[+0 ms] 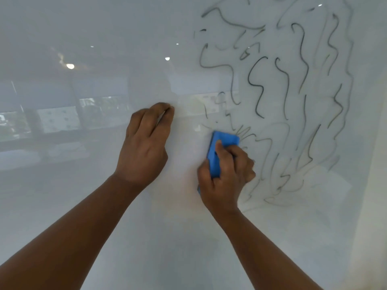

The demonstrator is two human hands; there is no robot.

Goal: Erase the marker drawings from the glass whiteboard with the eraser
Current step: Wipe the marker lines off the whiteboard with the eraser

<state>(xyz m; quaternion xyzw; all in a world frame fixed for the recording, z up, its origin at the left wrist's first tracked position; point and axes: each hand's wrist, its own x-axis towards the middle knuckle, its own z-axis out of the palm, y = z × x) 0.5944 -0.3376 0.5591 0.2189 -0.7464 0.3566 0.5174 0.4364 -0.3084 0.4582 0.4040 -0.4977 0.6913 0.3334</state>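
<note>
Nearest to me, two bare forearms rise from the lower edge of the view toward the glass whiteboard [83, 206]. My right hand [226, 174] grips the blue eraser [219, 147], thumb laid along its near side and the other fingers curled over its back. The eraser stands roughly upright with its face against the glass, and its top end shows above my knuckles. It sits at the lower left edge of the marker drawings [282, 91], and the faint grey strokes beside it look smeared.

My left hand [146, 143] rests on the glass to the left of the eraser, well apart from it. Its fingers are bent with the tips touching the board; it holds nothing that I can see.

The board fills nearly the whole view. Its left and lower parts carry no marks. The right half carries dark wavy lines and loops, darkest toward the middle and paler toward the bottom right. The glossy surface reflects round ceiling lights [70, 66] and a row of windows [58, 120] across its left side. At the far right a pale wall strip [377, 164] borders the board.
</note>
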